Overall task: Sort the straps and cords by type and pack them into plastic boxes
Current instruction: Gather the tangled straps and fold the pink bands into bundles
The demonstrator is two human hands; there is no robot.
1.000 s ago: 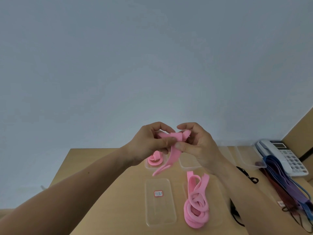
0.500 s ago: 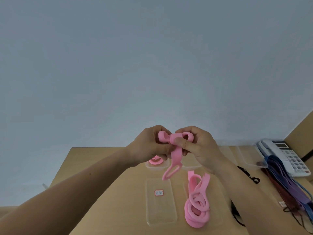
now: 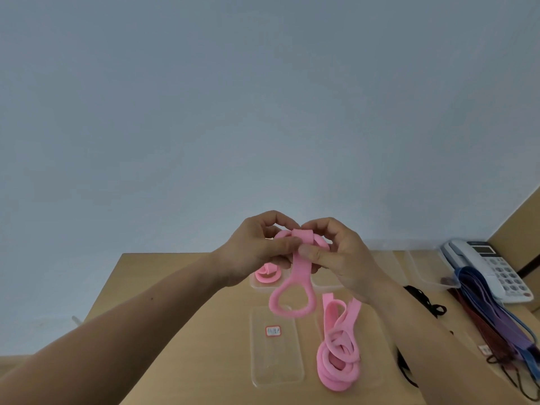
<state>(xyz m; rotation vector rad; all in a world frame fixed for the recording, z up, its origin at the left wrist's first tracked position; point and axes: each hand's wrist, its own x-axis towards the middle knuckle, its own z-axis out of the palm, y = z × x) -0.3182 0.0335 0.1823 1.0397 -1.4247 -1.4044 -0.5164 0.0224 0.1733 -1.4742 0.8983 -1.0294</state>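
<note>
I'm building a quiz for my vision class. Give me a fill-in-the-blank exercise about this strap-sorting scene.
The left hand and right hand grip one strap whose colour is ___.
Its hanging end forms a ___.
The label on the clear lid has a ___ border.
Missing: pink; loop; red.

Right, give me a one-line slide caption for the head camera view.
Above the table, the left hand and right hand pinch a folded pink strap, its loop hanging free.
</note>
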